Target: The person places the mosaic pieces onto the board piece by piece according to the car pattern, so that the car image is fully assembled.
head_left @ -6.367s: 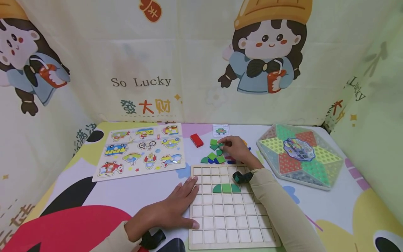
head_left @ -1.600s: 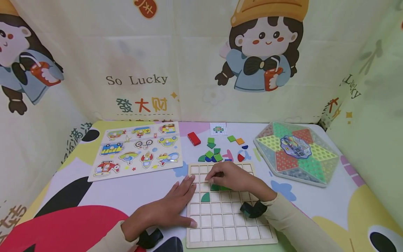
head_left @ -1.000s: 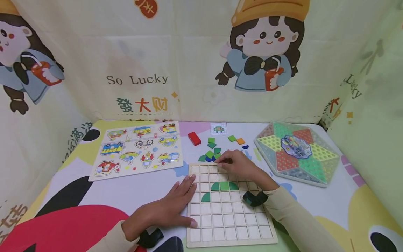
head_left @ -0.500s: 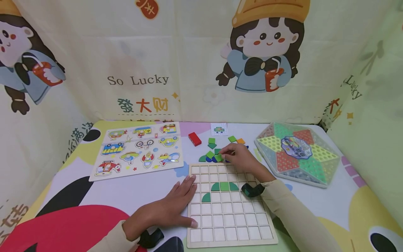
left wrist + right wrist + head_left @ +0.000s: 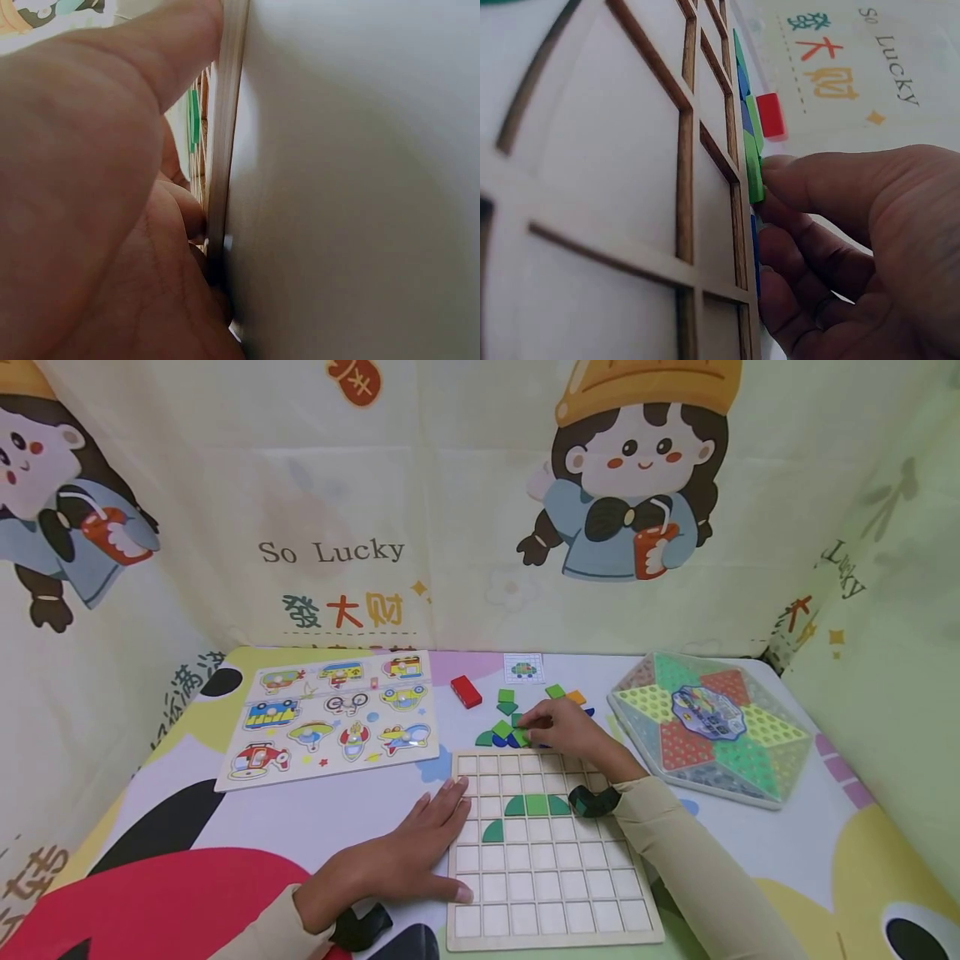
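Note:
My left hand lies flat with fingers spread, its fingertips and thumb on the left rim of the wooden grid board. In the left wrist view, the thumb touches the board's edge. Beyond the board's far edge, my right hand is at a pile of small tiles. In the right wrist view, its thumb and fingertip pinch at a green tile; the fingers partly cover it. On the board, two quarter-round green tiles flank a green square. Another quarter-round tile sits one row nearer, to the left.
Loose green squares, blue pieces and an orange tile lie behind the board. A red block and pattern card stand further back. A vehicle puzzle lies left, a hexagonal box right.
A second row gained its quarter-round green tile since the earliest frame. My right hand has moved from over the board back to the tile pile. My left hand keeps its place.

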### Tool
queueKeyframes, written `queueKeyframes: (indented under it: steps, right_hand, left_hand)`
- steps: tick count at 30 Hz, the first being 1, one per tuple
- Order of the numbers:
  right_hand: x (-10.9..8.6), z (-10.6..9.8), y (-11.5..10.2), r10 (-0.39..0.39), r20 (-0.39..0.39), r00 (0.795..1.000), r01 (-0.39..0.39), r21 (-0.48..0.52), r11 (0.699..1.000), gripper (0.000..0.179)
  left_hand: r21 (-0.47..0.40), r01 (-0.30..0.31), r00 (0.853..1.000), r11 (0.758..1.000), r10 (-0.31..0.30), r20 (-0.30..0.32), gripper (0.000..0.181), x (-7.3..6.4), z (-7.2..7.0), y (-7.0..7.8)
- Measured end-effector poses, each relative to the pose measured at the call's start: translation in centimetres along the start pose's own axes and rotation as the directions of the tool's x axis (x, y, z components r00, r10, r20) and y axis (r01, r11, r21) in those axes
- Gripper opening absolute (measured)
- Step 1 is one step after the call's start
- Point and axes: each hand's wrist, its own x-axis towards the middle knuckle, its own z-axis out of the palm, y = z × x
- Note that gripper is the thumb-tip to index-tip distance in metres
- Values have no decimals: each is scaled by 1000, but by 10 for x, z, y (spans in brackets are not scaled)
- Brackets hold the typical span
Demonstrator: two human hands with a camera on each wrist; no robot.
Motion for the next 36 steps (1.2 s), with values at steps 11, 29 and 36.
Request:
queueKeyframes:
  steps: [11, 29, 36]
  right_hand:
    - [-1, -3, 3, -25, 88, 996, 22, 31, 999, 23]
    - [1, -4, -1, 49, 102, 994, -47, -24, 999, 21]
    - [-3, -2, -4, 51, 45, 998, -51, 4, 999, 17]
  left_hand:
    - [-3, -10, 1000, 1000, 10, 2, 107, -2, -1, 1]
    - [4, -3, 1000, 1000, 3, -3, 108, 0, 0, 1]
    - [4, -6, 1000, 1000, 6, -2, 108, -1, 0, 1]
